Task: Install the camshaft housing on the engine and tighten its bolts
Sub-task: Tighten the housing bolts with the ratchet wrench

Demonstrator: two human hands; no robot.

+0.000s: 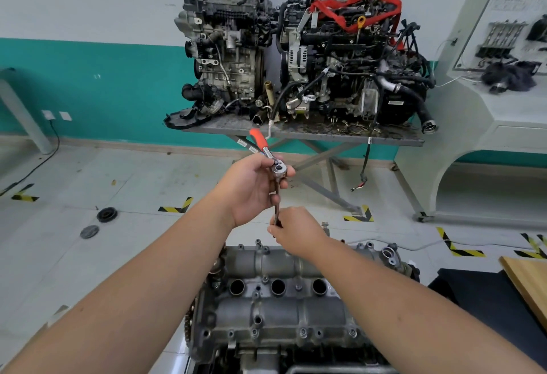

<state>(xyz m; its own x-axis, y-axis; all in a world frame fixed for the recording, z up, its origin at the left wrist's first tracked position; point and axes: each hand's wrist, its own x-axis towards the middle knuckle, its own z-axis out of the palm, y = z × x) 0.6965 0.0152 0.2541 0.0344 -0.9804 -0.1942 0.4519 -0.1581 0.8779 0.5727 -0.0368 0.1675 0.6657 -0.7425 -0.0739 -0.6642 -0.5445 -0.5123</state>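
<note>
Just below centre frame I have my left hand [254, 187] wrapped round the chrome head of the orange-handled ratchet wrench [273, 166], fingers curled about it and the thumb resting near the drive. My right hand [299, 233] sits just under it, fingers pinched on the lower end of the thin dark steel extension bar [276, 206] that hangs down from the ratchet head. The tool is held up in the air, well apart from any bolt.

The grey cast-aluminium camshaft housing [281, 290] lies in the lower centre of the frame, already seated on the engine with its three round plug wells facing up and small bolt heads [302, 331] showing along its edges (whether they are snug I cannot tell).

I judge the housing stiff and fairly heavy, possibly oily, with brittle thin flanges; I would take it by both long sides, never by the wells. The ratchet is rigid and light; I would grip the orange handle for leverage while steadying the head.
</note>
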